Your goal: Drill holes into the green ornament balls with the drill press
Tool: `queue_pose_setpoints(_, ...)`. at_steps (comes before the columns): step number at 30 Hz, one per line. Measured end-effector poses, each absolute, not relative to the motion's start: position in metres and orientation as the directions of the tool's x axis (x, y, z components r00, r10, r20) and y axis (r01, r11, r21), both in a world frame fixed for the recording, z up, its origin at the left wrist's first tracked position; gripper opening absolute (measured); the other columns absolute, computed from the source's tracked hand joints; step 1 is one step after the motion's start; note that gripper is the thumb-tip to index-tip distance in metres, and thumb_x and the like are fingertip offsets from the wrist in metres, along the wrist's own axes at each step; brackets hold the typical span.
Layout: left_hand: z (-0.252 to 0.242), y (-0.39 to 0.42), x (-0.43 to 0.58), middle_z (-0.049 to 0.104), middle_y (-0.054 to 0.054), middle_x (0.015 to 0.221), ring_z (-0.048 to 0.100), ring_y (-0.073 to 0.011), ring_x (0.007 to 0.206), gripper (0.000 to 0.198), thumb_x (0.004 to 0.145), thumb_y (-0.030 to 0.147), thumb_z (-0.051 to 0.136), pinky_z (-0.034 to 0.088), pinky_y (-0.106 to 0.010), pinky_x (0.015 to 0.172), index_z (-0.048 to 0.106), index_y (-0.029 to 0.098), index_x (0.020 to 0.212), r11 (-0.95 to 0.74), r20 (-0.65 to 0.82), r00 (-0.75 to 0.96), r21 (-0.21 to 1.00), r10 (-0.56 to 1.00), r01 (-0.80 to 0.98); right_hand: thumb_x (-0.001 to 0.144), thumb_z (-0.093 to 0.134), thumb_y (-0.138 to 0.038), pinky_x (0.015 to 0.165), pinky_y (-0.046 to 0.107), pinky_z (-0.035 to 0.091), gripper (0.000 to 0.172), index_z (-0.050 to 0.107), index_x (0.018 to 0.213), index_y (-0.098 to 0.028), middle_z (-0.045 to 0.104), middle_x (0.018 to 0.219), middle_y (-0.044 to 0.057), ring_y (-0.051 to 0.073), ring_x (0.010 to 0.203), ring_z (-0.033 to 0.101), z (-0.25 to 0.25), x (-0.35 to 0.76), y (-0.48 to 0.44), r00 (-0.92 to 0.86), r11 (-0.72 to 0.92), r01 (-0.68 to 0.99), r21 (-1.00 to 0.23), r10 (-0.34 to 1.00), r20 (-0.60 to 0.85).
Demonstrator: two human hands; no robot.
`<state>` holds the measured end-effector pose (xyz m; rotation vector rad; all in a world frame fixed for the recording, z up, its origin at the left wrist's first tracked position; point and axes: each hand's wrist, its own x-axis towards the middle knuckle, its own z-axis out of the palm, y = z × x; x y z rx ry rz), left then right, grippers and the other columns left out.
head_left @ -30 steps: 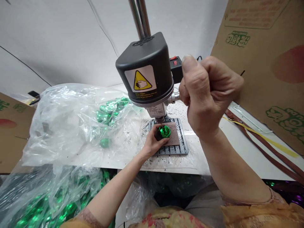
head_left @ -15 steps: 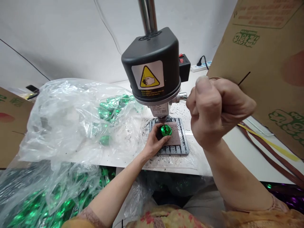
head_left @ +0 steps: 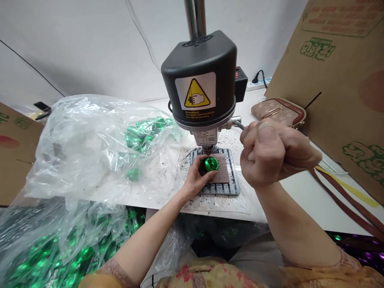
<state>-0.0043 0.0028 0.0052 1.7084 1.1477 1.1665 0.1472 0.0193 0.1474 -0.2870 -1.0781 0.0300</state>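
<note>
Under the chuck of a black bench drill press (head_left: pixel 199 76), a shiny green faceted disc-like piece (head_left: pixel 211 163) lies on a brownish square pad (head_left: pixel 222 170). The pad rests on the slotted grey drill base (head_left: pixel 234 188), which is scattered with dark shavings. My left hand (head_left: pixel 198 176) grips the green piece from its left side, thumb in front and fingers behind. My right hand (head_left: pixel 274 154) is a fist around the feed lever (head_left: pixel 238 122) at the drill's right side; most of the lever is hidden inside the fist. The bit's tip meets the piece near its middle.
Clear plastic bags with green shiny pieces (head_left: pixel 144 134) cover the table's left side; more green pieces (head_left: pixel 60 256) fill a bag below. A patterned purse (head_left: pixel 277 110) with a brown strap (head_left: pixel 345 196) lies at right. Cardboard boxes (head_left: pixel 339 80) stand on both sides.
My right fist has come down with the lever, uncovering the purse behind it. My left hand keeps its grip on the green piece. The whole view has shifted slightly.
</note>
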Motion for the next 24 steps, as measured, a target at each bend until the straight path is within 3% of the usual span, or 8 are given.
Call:
queue_pose_setpoints(4,0.004,0.003,-0.004,0.062,-0.009,0.123,0.06,-0.0242,0.113,0.051,0.082,0.037,0.077,0.048,-0.036,0.097,0.052,0.021,0.124,-0.295,0.256,0.184,0.927,0.949,0.231,0.083,0.057,-0.011,0.038,0.024,0.021,0.05,0.016,0.056,-0.018,0.019,0.047,-0.007,0.003,0.036,0.027,0.144,0.148,0.02,0.439,0.978,0.142,-0.153,0.077,0.895)
queue_pose_setpoints(9,0.004,0.003,-0.004,0.061,-0.009,0.123,0.06,-0.0248,0.114,0.05,0.082,0.036,0.077,0.047,-0.037,0.098,0.053,0.021,0.123,-0.293,0.253,0.187,0.928,0.949,0.23,0.085,0.056,-0.012,0.039,0.023,0.026,0.048,0.016,0.057,-0.018,0.022,0.047,-0.007,0.003,0.037,0.027,0.14,0.149,0.019,0.421,0.974,0.177,-0.142,0.056,0.905)
queue_pose_setpoints(14,0.0,0.004,-0.005,0.061,-0.009,0.123,0.06,-0.0243,0.112,0.051,0.082,0.036,0.078,0.048,-0.037,0.098,0.052,0.021,0.123,-0.289,0.25,0.191,0.934,0.949,0.21,0.086,0.056,-0.018,0.038,0.026,0.022,0.05,0.015,0.058,-0.02,0.02,0.045,-0.005,0.005,0.038,0.021,0.135,0.15,0.021,0.428,0.968,0.211,-0.134,0.032,0.903)
queue_pose_setpoints(19,-0.003,0.005,-0.006,0.06,-0.009,0.123,0.06,-0.0246,0.114,0.052,0.082,0.036,0.078,0.048,-0.038,0.099,0.052,0.022,0.124,-0.284,0.248,0.187,0.937,0.95,0.202,0.083,0.055,-0.014,0.038,0.029,0.023,0.048,0.014,0.058,-0.021,0.024,0.044,-0.006,0.006,0.035,0.021,0.12,0.153,0.023,0.381,0.973,0.213,-0.084,-0.004,0.925)
queue_pose_setpoints(22,-0.002,0.003,-0.005,0.061,-0.009,0.122,0.06,-0.0242,0.113,0.051,0.081,0.036,0.078,0.048,-0.038,0.1,0.053,0.022,0.124,-0.288,0.253,0.18,0.935,0.951,0.208,0.083,0.055,-0.011,0.039,0.028,0.026,0.048,0.015,0.059,-0.02,0.024,0.045,-0.007,0.005,0.035,0.024,0.121,0.153,0.018,0.366,0.971,0.212,-0.108,0.023,0.93)
queue_pose_setpoints(24,-0.001,0.003,-0.004,0.061,-0.009,0.121,0.061,-0.0236,0.112,0.051,0.081,0.036,0.078,0.049,-0.037,0.099,0.053,0.021,0.123,-0.292,0.259,0.173,0.932,0.95,0.213,0.085,0.055,-0.011,0.041,0.027,0.026,0.048,0.016,0.058,-0.019,0.023,0.047,-0.006,0.004,0.038,0.025,0.133,0.151,0.012,0.395,0.961,0.188,-0.203,0.116,0.911)
